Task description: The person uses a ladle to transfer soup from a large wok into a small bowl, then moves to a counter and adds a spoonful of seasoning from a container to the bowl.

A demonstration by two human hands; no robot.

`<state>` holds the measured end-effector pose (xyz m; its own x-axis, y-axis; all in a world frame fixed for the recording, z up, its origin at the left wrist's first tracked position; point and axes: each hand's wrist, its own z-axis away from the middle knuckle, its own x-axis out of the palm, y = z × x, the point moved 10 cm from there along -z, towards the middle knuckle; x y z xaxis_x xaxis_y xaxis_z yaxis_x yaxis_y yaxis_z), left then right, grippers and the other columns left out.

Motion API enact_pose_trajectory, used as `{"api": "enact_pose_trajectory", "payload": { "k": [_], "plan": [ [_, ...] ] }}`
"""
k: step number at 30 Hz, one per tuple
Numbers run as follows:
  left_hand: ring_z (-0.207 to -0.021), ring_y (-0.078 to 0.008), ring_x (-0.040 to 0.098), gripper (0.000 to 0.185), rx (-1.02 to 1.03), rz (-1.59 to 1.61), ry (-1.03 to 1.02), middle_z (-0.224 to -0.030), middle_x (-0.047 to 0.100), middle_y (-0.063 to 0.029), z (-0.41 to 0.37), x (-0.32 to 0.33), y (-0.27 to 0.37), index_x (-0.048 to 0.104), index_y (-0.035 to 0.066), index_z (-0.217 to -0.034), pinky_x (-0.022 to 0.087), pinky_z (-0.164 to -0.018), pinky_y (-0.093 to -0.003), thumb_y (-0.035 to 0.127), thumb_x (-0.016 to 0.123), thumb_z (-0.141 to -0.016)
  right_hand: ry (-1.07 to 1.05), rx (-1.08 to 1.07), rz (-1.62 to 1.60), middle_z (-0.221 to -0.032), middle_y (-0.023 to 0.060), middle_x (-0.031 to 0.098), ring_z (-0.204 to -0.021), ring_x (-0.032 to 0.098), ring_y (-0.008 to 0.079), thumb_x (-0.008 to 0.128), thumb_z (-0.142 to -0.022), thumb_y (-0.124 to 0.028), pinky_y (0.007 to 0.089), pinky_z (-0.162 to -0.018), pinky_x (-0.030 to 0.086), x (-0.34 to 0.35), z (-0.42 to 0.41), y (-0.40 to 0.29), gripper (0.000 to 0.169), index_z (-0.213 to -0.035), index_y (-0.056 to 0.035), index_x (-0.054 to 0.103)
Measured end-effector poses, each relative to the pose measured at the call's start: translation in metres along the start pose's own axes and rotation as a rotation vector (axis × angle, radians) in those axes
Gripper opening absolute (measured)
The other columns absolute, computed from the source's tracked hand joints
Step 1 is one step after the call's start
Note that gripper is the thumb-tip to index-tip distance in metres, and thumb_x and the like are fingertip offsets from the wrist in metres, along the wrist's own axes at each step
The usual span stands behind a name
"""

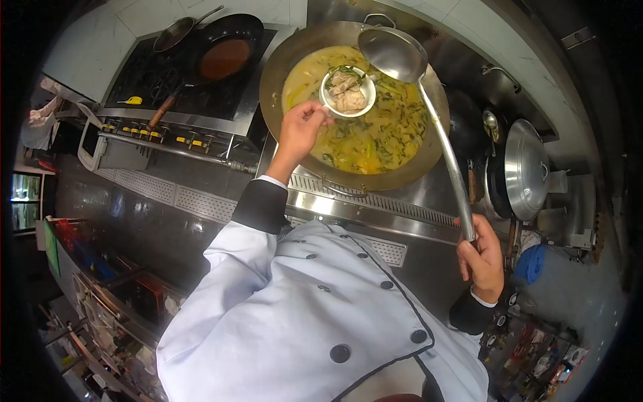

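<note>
A large metal wok (274,100) holds yellowish soup (397,145) with leafy greens. Over the soup, my left hand (305,128) pinches the near left edge of a small white bowl (371,93). Pale chunks, apparently meat, and some greens (346,93) fill the bowl. My right hand (481,259) is closed around the handle end of a long steel ladle (394,53). The ladle's wide head is above the wok's far right part, to the right of the bowl and apart from it; whether it holds anything is unclear.
On the stove at left are a black wok (241,30) with reddish-brown liquid and a small pan (173,35). A domed metal lid (525,168) stands at right, near a blue lidded container (530,264). A metal rail (176,149) runs along the stove front. A person (42,120) is at far left.
</note>
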<state>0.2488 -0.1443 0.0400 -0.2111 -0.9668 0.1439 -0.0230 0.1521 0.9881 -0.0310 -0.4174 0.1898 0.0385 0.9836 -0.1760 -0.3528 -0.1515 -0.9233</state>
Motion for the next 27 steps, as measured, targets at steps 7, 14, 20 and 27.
{"api": "enact_pose_trajectory", "payload": {
  "k": [7, 14, 20, 27],
  "plan": [
    [-0.085, -0.0131, 0.068, 0.019, 0.009, -0.017, -0.033, -0.088, 0.072, -0.0079, 0.01, 0.009, 0.008, 0.067, -0.003, -0.095, 0.052, -0.082, -0.0265, 0.014, 0.058, -0.1, -0.017, -0.017, 0.27, -0.083, 0.0062, 0.061, -0.055, 0.05, 0.0089, 0.061, -0.095, -0.005, 0.0261, -0.051, 0.041, 0.008, -0.02, 0.001, 0.037, -0.13, 0.0012, 0.053],
    [-0.082, -0.0134, 0.067, 0.02, -0.01, 0.024, -0.041, -0.088, 0.072, -0.0084, 0.011, 0.012, 0.002, 0.067, -0.003, -0.095, 0.052, -0.079, -0.0272, 0.014, 0.058, -0.1, -0.056, -0.009, 0.638, -0.098, 0.0179, 0.065, -0.083, 0.063, 0.0272, 0.068, -0.09, -0.009, 0.0315, -0.079, 0.047, 0.004, -0.012, -0.008, 0.045, -0.131, 0.003, 0.054],
    [-0.081, -0.0137, 0.067, 0.02, -0.029, 0.011, -0.059, -0.087, 0.072, -0.0084, 0.012, 0.011, -0.008, 0.067, -0.003, -0.094, 0.052, -0.078, -0.0273, 0.013, 0.057, -0.1, 0.037, -0.059, 0.468, -0.104, 0.018, 0.067, -0.101, 0.066, 0.0218, 0.067, -0.09, -0.006, 0.0289, -0.091, 0.046, -0.015, 0.005, -0.028, 0.046, -0.131, 0.0057, 0.053],
    [-0.08, -0.0133, 0.067, 0.021, -0.035, -0.023, -0.043, -0.086, 0.072, -0.0081, 0.009, 0.006, -0.003, 0.067, -0.003, -0.093, 0.052, -0.079, -0.0271, 0.014, 0.057, -0.101, 0.015, -0.039, 0.263, -0.074, 0.002, 0.059, -0.046, 0.045, 0.0039, 0.063, -0.092, -0.008, 0.0226, -0.043, 0.033, -0.02, 0.009, -0.027, 0.044, -0.133, 0.0053, 0.053]
  ]
}}
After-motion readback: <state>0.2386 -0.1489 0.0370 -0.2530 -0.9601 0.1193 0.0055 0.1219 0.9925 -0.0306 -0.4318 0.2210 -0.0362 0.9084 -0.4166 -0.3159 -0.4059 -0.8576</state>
